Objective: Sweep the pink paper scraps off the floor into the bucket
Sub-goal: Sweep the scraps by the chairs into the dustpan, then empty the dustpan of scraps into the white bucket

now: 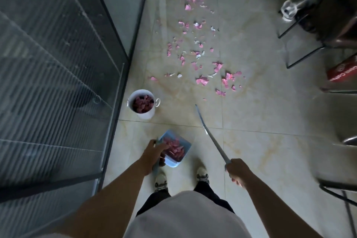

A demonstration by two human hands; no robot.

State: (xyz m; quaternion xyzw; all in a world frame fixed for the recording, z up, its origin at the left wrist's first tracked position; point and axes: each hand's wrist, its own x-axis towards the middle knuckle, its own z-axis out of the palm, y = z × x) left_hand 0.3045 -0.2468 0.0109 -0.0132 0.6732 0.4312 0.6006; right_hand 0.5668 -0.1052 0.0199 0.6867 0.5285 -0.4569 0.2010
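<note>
From the head view, the left hand (154, 155) has its grip curled round the handle of a blue dustpan (176, 149) that carries a load of pink scraps. The right hand (237, 171) has its grip wrapped round the upper end of a long broom handle (209, 134), which slants forward to the floor (260, 112); the broom's head I cannot make out. The step in hand looks to be emptying the dustpan. To do it well, keep the pan level while carrying it, bring its open lip right over the mouth of the white bucket (144, 105), then tip slowly so nothing spills past the rim. The bucket, already part filled with pink pieces, stands on the floor ahead and slightly left of the dustpan, apart from it, beside the glass cabinet (58, 63). Many paper scraps (201, 80) lie scattered further ahead, well apart from both hands, so more sweeping remains
</note>
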